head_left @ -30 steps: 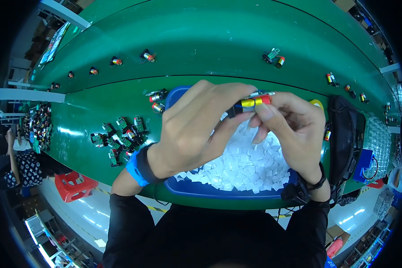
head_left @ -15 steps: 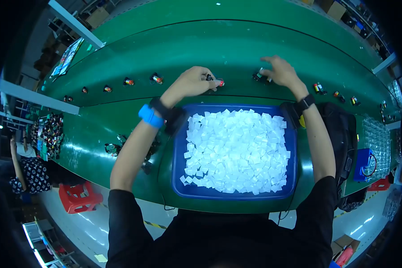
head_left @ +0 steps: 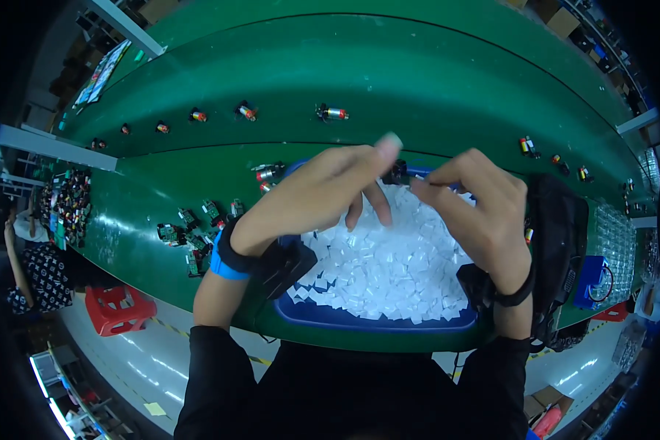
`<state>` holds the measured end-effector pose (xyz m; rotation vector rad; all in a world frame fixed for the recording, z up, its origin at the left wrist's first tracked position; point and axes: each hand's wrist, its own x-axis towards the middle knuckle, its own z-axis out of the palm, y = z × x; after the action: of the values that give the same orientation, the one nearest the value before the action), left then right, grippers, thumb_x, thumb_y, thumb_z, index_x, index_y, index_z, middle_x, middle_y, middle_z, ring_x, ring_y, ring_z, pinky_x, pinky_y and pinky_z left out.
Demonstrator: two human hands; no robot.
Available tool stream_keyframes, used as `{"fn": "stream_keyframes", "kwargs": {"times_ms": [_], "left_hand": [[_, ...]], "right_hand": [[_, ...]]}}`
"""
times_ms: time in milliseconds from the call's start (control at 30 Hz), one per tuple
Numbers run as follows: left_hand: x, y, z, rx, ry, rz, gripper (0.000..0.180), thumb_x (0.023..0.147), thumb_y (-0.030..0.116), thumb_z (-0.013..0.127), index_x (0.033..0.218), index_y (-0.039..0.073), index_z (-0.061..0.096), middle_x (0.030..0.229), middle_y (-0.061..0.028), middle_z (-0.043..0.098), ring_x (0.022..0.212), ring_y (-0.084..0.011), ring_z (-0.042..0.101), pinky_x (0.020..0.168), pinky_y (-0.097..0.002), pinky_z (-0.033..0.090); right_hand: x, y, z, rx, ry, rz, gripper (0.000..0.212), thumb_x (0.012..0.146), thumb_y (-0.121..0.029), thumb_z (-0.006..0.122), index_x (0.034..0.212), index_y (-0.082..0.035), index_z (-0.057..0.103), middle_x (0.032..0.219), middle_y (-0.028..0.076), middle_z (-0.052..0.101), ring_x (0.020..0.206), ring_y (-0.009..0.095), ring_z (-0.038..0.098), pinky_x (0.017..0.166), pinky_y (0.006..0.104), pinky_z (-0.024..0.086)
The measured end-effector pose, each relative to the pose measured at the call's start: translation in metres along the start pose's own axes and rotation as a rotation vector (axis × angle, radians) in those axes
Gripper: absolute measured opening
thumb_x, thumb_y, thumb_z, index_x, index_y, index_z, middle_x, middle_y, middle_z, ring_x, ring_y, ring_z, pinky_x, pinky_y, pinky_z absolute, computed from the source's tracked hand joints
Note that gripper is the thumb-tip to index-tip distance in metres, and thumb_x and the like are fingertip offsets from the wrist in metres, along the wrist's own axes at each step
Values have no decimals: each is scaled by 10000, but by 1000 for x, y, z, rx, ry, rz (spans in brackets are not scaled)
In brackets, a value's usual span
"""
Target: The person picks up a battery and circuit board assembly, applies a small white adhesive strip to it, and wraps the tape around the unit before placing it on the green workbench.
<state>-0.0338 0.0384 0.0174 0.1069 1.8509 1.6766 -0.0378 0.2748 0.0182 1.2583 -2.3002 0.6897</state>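
One part [head_left: 397, 172], seemingly mid-handling, sits pinched in the right hand [head_left: 484, 209] at center, the left hand [head_left: 314, 185] spread-fingered beside it, units [head_left: 196, 240] untouched at frame left, squares [head_left: 389, 264] heaped in the tray [head_left: 378, 324].

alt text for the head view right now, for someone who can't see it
A person's right hand pinches a small dark part above a blue tray of white pieces, the left hand open beside it. Small assemblies with colored cylinders lie around on a green table.
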Motion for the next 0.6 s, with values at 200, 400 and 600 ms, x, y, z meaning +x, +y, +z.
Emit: {"fn": "stream_keyframes", "kwargs": {"times_ms": [200, 400, 600], "left_hand": [[-9, -7, 10, -156, -90, 168, 379, 980, 227, 633, 1198, -74, 555, 973, -133, 716, 644, -81, 568, 420, -211, 441], [-9, -12, 27, -444, -109, 113, 322, 991, 176, 596, 1197, -68, 562, 1002, -131, 701, 630, -84, 563, 402, -219, 454], [-9, -6, 31, -449, 29, 106, 333, 1002, 231, 592, 1150, -67, 607, 1041, -146, 720, 631, -82, 570, 399, -219, 467]], "right_hand": [[-3, -16, -9, -96, 88, -114, 219, 635, -17, 761, 849, -9, 714, 903, 109, 695, 788, 260, 693, 602, 302, 557], [-6, -14, -1, -69, 152, -131, 261, 646, -22, 753, 902, 17, 724, 935, 132, 704, 844, 281, 716, 655, 300, 582], [-10, -14, 0, -150, 124, -120, 275, 651, -29, 746, 921, 26, 731, 941, 136, 705, 853, 287, 715, 682, 311, 590]]}}
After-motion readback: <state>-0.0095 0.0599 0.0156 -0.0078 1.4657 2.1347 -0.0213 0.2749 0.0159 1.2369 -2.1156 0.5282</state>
